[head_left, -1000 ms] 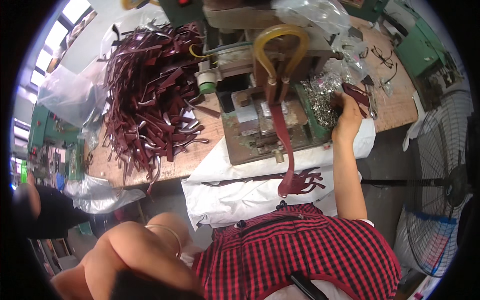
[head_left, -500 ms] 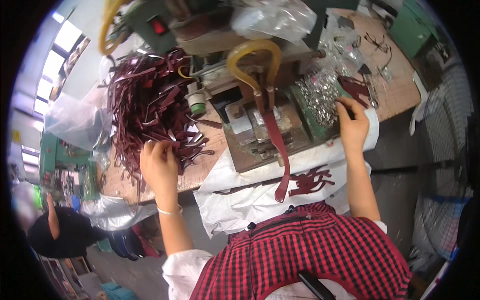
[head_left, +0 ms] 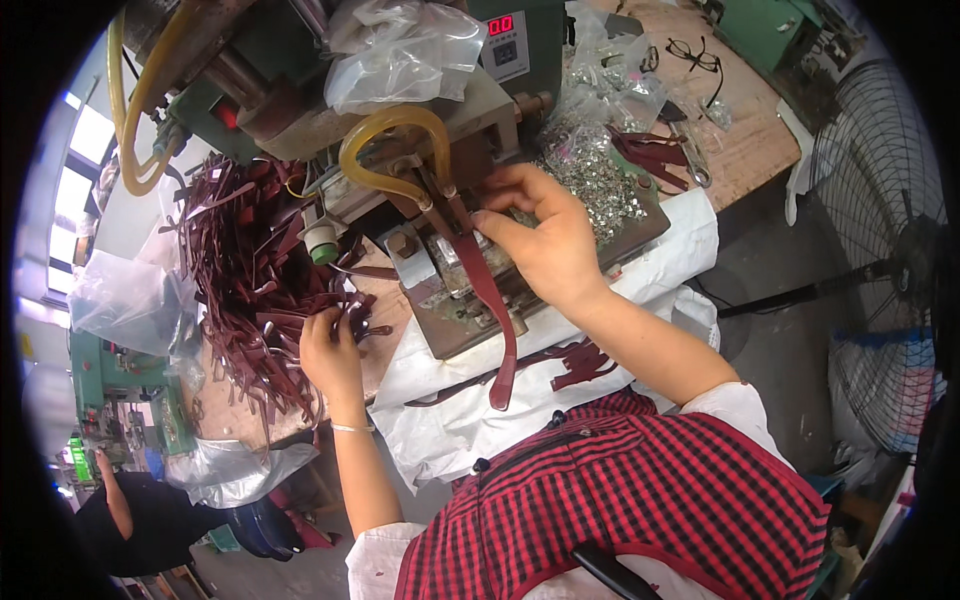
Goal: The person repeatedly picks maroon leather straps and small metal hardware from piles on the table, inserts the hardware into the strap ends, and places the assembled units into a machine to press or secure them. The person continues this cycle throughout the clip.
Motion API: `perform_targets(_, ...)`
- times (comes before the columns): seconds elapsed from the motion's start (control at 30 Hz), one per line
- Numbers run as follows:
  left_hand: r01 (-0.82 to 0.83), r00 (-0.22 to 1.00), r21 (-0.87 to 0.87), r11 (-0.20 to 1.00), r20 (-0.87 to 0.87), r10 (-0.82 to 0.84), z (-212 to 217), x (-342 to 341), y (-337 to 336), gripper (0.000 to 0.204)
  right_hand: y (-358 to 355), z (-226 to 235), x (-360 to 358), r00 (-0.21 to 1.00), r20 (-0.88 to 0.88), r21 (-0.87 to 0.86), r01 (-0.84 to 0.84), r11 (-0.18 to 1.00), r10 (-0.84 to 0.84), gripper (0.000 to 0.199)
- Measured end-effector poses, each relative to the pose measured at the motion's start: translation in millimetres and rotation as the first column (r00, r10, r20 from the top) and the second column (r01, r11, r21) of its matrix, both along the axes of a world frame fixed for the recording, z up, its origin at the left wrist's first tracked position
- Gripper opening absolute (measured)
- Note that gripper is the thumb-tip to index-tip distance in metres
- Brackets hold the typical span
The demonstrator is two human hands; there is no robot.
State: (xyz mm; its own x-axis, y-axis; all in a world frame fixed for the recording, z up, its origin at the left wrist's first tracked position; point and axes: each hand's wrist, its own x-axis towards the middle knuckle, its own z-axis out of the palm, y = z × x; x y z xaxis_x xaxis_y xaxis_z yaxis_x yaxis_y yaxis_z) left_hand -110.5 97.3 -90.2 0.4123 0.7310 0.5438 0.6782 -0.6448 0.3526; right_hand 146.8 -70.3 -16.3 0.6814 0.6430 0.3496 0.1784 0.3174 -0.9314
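Maroon strap (head_left: 487, 292) under right hand (head_left: 540, 240); left hand (head_left: 328, 352) touches strap pile (head_left: 250, 270).

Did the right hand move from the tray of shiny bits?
Yes. The right hand left the tray of metal bits and moved left to the strap under the press.

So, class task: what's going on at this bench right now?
A person in a checked shirt sits at a small press. The right hand pinches a dark red strap lying on the press plate, beside a tray of metal studs. The left hand reaches into a pile of matching straps.
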Motion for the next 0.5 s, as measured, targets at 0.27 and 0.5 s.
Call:
perform_targets(0.27, 0.240, 0.650, -0.005, 0.971, 0.743, -0.157, 67, 49, -43, 0.011, -8, 38, -28, 0.951, -0.284, -0.022, -0.134, 0.991, 0.122, 0.039)
perform_targets(0.5, 0.658, 0.693, 0.412, 0.630, -0.003, -0.721, 101, 92, -108, 0.018, -29, 2, 35, 0.742, 0.661, -0.131, 0.254, 0.958, -0.107, 0.024)
